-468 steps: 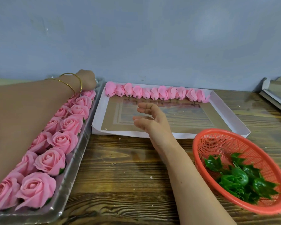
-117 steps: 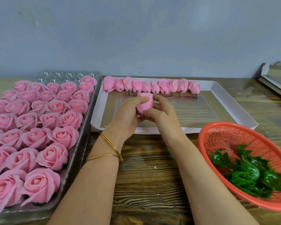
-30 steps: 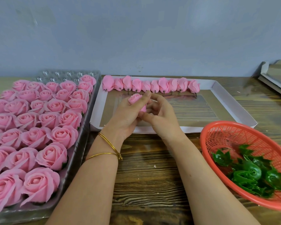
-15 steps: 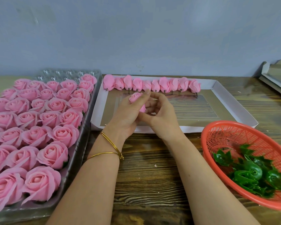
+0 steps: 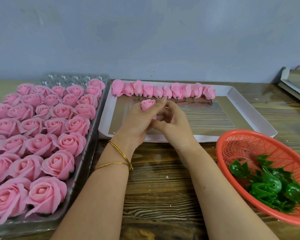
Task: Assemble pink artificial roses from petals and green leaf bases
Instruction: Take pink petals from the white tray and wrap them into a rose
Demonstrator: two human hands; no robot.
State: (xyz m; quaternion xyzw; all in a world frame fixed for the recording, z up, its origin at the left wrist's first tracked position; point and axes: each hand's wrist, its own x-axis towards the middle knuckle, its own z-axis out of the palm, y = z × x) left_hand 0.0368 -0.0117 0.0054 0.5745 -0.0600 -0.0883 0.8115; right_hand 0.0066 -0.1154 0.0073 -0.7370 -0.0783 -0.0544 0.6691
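Head view, and both hands are up together over the near half of the white cardboard tray. The left hand has its fingers curled round a pink rosebud, whose bloom pokes out above the thumb and faces the camera. The right hand is tucked in against it, fingers bent, pinching at the bud's lower end, where a sliver of pink shows between the two hands. The left forefinger tip reaches across the top of the right hand's knuckles. Two gold bangles sit on the left wrist.

Just behind the held bud, a row of closed buds lies along the tray's far edge with their short stems pointing toward the person.

To the left, a clear plastic tray is packed with finished roses in rows, with some bare cups at its far end. To the right, a red mesh basket holds a small heap of glossy green leaf bases, well apart from the hands.

Everything rests on a dark-grained wooden table dotted with pale crumbs. Behind it stands a plain blue-grey wall, and more flat trays are stacked at the far right edge.
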